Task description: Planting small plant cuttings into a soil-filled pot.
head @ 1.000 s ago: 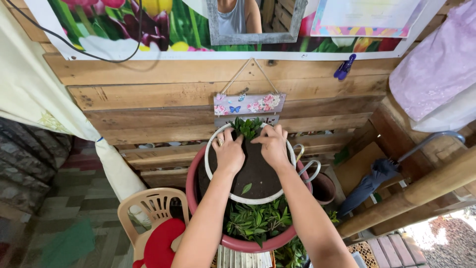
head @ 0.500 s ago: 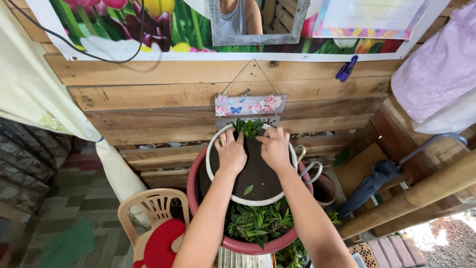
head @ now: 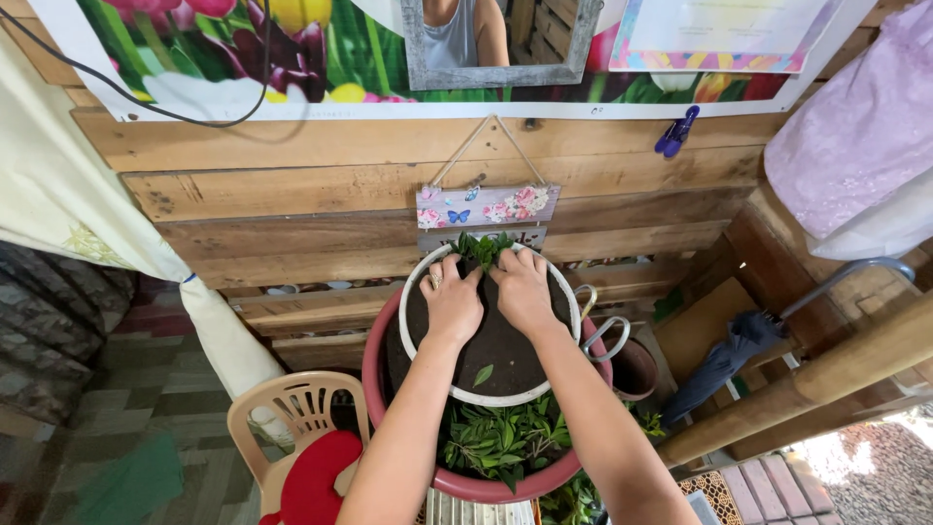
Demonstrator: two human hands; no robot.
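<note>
A plank wall (head: 292,209) is filling the background, with a flower poster (head: 224,49) running along its top edge and a small mirror (head: 501,39) hanging over the poster. A pale curtain (head: 68,194) is draping down the left side, and a lilac cloth (head: 855,136) is hanging at the upper right. Below the wall, a red basin (head: 374,374) is sitting with leafy greens (head: 496,442) lying in its near part. A white pot (head: 408,311) full of dark soil (head: 505,350) is resting on the basin's far side, and one loose leaf (head: 483,374) is lying on the soil near the pot's near rim. A plastic chair (head: 292,408) with a red seat is standing at the basin's left, and a folded umbrella (head: 724,360) is leaning at the right. A painted sign (head: 486,206) is hanging just above the pot.

Both hands are lying palm-down on the soil at the pot's far edge. The left hand (head: 452,301) and right hand (head: 525,290) are sitting side by side, their fingers spread narrowly and pressing the soil around a small green plant (head: 483,250) that is standing between the fingertips at the far rim. The fingers seem to be touching its base rather than gripping it, though the leaves are hiding the contact.
</note>
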